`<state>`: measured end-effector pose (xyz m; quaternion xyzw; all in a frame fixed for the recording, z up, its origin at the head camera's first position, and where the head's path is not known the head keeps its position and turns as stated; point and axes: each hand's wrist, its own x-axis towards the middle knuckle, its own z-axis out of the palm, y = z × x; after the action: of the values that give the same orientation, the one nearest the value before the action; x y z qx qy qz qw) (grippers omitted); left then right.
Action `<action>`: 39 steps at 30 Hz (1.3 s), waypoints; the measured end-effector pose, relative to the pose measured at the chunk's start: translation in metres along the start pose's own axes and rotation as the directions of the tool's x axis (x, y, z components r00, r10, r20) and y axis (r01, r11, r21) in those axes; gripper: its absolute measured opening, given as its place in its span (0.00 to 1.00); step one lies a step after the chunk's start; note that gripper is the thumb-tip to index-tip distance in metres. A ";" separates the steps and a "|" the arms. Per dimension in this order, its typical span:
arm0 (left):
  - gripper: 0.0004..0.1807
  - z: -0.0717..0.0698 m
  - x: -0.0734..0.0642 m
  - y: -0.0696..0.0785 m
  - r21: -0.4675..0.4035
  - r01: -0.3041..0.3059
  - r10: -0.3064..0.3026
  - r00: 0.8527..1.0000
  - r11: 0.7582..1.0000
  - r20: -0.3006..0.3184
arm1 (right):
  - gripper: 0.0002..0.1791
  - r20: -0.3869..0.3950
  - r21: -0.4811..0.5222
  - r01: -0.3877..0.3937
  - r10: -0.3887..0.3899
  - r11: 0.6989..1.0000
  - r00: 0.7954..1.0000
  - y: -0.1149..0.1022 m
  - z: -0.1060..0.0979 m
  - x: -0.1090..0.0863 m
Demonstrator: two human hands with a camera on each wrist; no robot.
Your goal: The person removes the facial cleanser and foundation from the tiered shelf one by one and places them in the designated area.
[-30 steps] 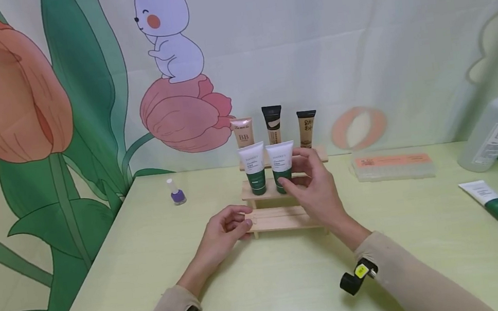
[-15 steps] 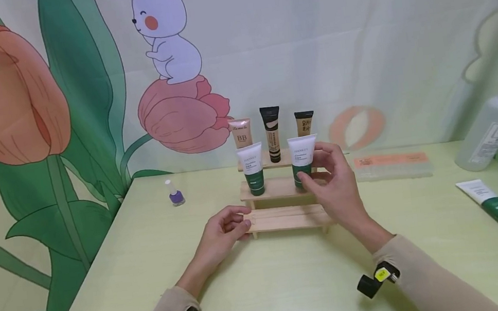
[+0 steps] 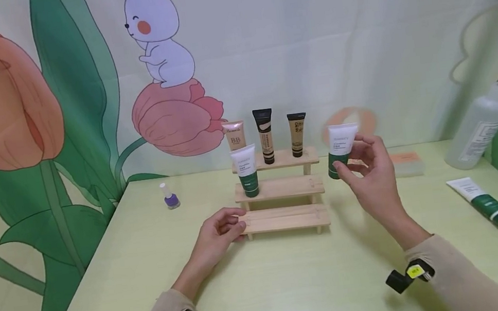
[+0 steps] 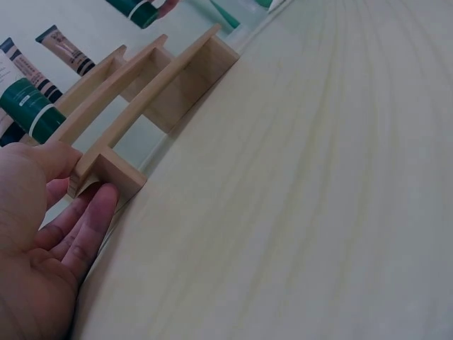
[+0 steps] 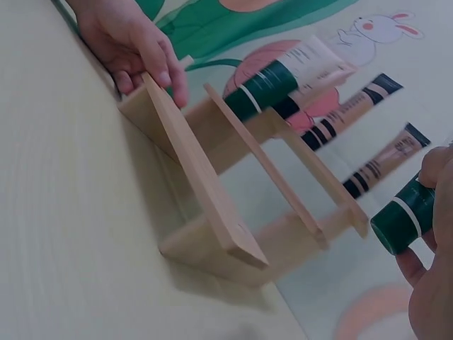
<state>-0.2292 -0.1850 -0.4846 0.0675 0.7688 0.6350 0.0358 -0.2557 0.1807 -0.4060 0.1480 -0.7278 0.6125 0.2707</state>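
The left hand (image 3: pixel 214 235) grips the left end of the rack (image 3: pixel 287 220), its thumb on the lowest tier and its fingers tucked beneath. The right hand (image 3: pixel 370 177) pinches a green-and-white tube (image 3: pixel 341 148) between thumb and fingers, holding it upright in the air just right of the rack. A matching tube (image 3: pixel 246 171) stands at the left of the rack's middle tier; three slim tubes (image 3: pixel 266 138) line its top tier. A bottle (image 3: pixel 478 128) stands on the desk (image 3: pixel 288 285), well right of the rack.
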 end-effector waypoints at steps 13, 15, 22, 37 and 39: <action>0.16 0.002 -0.001 -0.002 0.003 0.004 -0.004 1.000 1.000 0.009 | 0.38 -0.166 -0.196 -0.036 0.003 0.980 0.986 0.003 -0.080 0.015; 0.16 0.002 -0.001 -0.003 0.007 0.007 -0.007 1.000 1.000 0.013 | 0.39 -0.192 -0.226 -0.042 -0.002 0.973 0.981 0.003 -0.093 0.018; 0.16 0.000 -0.001 -0.002 0.011 0.006 -0.006 1.000 1.000 -0.003 | 0.40 -0.266 -0.249 -0.083 0.014 0.965 0.964 0.007 -0.126 0.020; 0.16 -0.001 0.000 -0.001 0.005 0.010 -0.010 1.000 1.000 -0.001 | 0.38 -0.284 -0.340 -0.219 0.123 0.915 0.951 0.035 -0.155 -0.021; 0.16 -0.001 0.000 -0.001 0.002 0.008 -0.008 1.000 1.000 0.001 | 0.38 -0.279 -0.342 -0.240 0.146 0.908 0.949 0.039 -0.159 -0.029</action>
<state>-0.2296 -0.1860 -0.4856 0.0645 0.7695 0.6341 0.0387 -0.2199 0.3395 -0.4383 -0.0567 -0.8021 0.5009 0.3201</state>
